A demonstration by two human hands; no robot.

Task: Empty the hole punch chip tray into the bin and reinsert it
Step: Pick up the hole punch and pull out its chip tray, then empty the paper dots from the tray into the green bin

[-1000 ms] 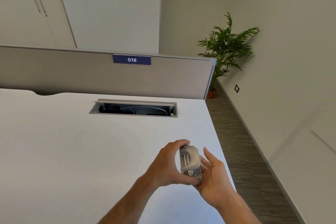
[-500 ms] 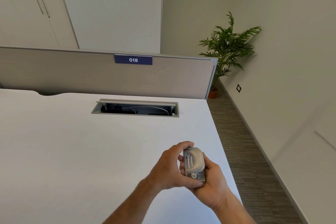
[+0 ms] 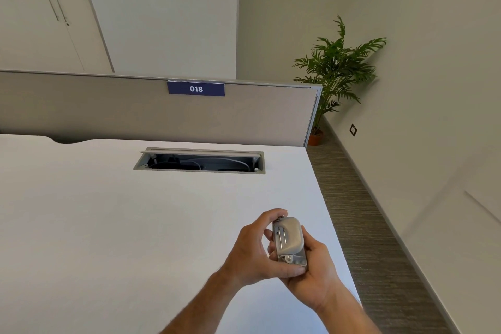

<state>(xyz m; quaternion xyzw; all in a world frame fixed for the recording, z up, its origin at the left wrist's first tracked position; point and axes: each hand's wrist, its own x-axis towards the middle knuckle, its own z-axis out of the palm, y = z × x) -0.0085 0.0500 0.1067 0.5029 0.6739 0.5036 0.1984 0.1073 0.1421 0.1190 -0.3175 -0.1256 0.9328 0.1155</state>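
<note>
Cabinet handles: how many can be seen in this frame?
2. Both are thin vertical bars side by side on the cabinet doors at upper left: the left handle and the right handle. More may lie outside the frame.

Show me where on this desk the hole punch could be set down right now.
Bare desk runs wide left of the left hand, and between both hands and the cable hatch. It is tight only at the right edge, where the right hand holds the hole punch.
</note>
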